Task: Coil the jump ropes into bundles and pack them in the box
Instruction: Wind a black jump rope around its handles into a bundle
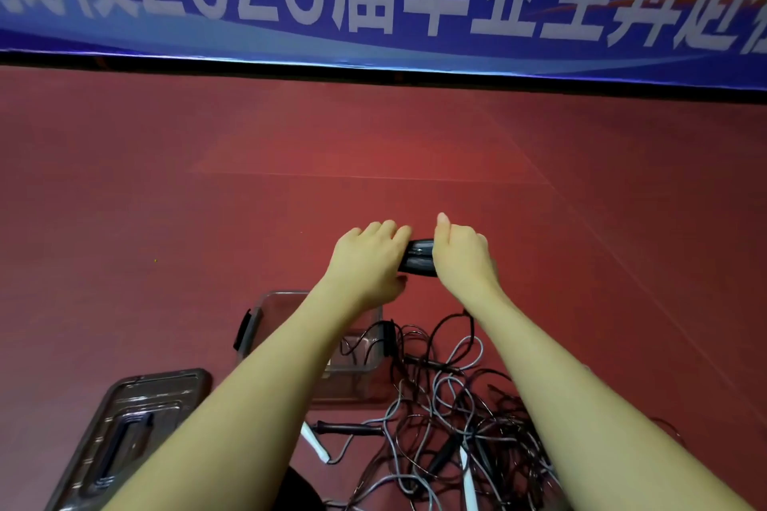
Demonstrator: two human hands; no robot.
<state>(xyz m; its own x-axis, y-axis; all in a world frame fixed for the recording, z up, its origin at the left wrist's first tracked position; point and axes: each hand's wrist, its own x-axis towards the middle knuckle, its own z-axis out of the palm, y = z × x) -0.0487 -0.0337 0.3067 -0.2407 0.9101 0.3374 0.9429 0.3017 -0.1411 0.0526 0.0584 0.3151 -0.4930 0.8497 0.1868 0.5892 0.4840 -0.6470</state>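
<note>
Both hands (415, 257) grip black handle bundle (419, 257); clear box (269, 303) looks empty; lid (137, 419) beside.

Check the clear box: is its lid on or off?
Off. The lid lies flat on the red floor, left of the clear box, whose top is open. Its contents are mostly hidden by the left forearm.

Red floor (166, 199), clear box (357, 348) set on it, dark lid (137, 423) laid flat just left of the box, tangled ropes (448, 419) heaped beside the box on its right.
</note>
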